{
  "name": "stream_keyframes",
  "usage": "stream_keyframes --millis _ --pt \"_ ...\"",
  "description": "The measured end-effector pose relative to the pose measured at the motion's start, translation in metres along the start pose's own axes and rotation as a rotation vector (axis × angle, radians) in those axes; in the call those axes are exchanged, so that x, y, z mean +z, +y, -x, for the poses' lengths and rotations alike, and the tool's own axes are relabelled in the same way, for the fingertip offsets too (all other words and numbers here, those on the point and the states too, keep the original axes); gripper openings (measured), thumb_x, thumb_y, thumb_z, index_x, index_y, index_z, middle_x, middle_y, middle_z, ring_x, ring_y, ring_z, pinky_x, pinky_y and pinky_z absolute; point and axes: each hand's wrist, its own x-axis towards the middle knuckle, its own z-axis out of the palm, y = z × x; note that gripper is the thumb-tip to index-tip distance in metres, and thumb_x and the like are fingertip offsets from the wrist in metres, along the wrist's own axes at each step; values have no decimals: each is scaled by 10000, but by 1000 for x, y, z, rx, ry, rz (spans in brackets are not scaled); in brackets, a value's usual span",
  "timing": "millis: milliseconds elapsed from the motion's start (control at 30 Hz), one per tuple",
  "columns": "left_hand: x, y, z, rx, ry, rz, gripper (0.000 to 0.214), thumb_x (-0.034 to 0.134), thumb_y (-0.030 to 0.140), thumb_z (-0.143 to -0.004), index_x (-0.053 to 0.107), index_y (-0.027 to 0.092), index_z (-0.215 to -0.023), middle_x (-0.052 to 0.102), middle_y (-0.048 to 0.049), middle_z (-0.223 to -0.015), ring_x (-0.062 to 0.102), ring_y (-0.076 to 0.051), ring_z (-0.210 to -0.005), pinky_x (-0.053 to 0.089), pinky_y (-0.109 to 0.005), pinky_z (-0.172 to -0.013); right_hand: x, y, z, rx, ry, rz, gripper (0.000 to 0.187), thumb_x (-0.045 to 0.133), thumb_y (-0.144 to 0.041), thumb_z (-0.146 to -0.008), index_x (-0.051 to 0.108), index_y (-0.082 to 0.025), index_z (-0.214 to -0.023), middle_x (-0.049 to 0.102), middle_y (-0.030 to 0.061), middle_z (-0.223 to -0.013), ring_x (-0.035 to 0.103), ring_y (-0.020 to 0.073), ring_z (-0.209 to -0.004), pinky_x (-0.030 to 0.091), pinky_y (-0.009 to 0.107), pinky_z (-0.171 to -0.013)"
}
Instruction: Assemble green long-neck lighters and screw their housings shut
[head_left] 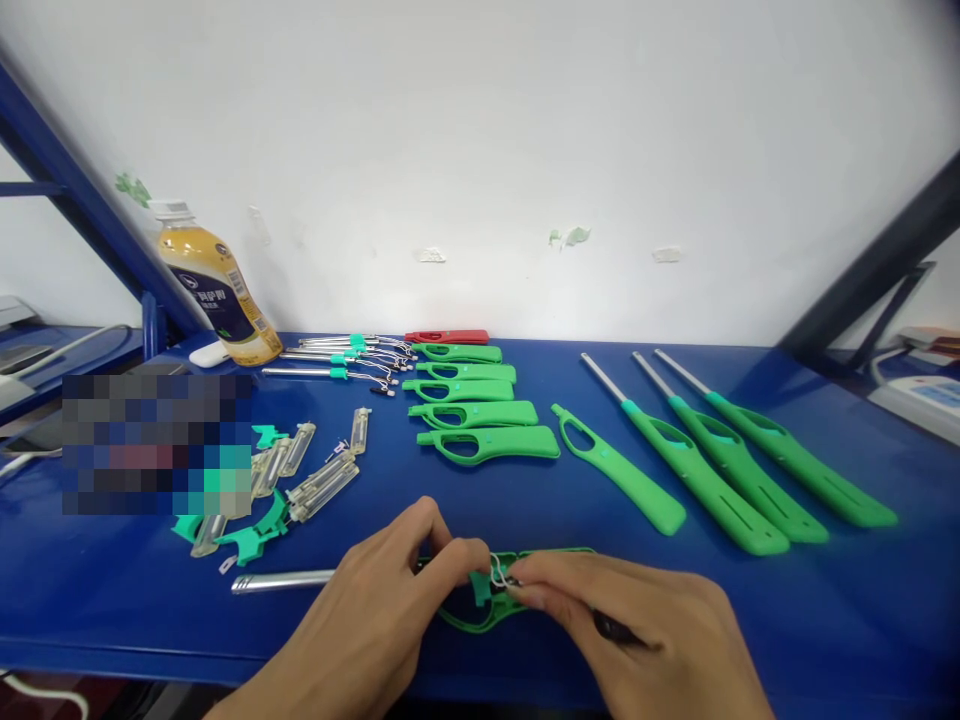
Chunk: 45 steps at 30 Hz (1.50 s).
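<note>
An opened green lighter half-shell (pixel 480 626) lies near the front of the table, with a teal trigger (pixel 480 588) and white wires (pixel 496 570) showing inside. A metal lighter tube (pixel 281 581) extends from its left end. My left hand (pixel 390 590) is closed over the shell and tube joint, thumb and fingertips by the wires. My right hand (pixel 607 620) is closed in a pinch at the wires, with a slim black tool (pixel 616 630) in its grasp; its exact kind is partly hidden. The shell's right part is covered by my right hand.
Several green half-shells (pixel 487 443) and a red one (pixel 450 337) lie behind. Assembled lighters (pixel 705 480) rest at right. Wired tubes (pixel 307 373), clear fuel tanks (pixel 324 485) and teal parts (pixel 255 535) are left, near a drink bottle (pixel 217 290).
</note>
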Motion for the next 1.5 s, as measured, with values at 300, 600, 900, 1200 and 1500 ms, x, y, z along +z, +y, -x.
stream_keyframes --millis 300,600,900,1200,1500 --pt "0 0 -1 1 -5 1 610 330 -61 -903 577 337 -1295 477 3 -1015 513 -153 -801 397 -258 -692 -1 0 2 -11 -16 -11 295 671 -42 -980 772 -309 -1056 835 -157 -1024 814 48 -877 557 17 -846" --pt "-3 2 -2 7 -1 -10 579 312 -54 -930 568 331 -1277 461 6 -993 501 -155 -767 381 -264 -670 -3 0 3 3 -2 15 286 662 -47 -983 793 -297 -1031 840 -141 -1018 817 60 -873 572 31 -844" --pt "-3 2 0 11 -14 7 571 329 -59 -915 545 300 -1302 446 -11 -1019 501 -176 -847 404 -275 -720 -4 1 0 35 -21 2 254 666 -90 -995 806 -300 -1018 844 -119 -998 823 88 -849 595 57 -806" --pt "-3 3 1 -9 -51 15 621 322 -82 -881 523 316 -1313 420 -9 -1029 498 -185 -840 387 -287 -716 -3 -1 2 42 -25 5 260 672 -93 -993 804 -317 -1009 842 -133 -983 820 79 -844 585 47 -801" --pt "-5 6 -3 30 -9 -17 586 309 -74 -884 515 305 -1280 434 -13 -1018 516 -189 -800 422 -285 -699 -2 2 0 37 -21 7 254 691 -90 -983 784 -325 -1014 838 -156 -997 816 64 -842 574 34 -802"
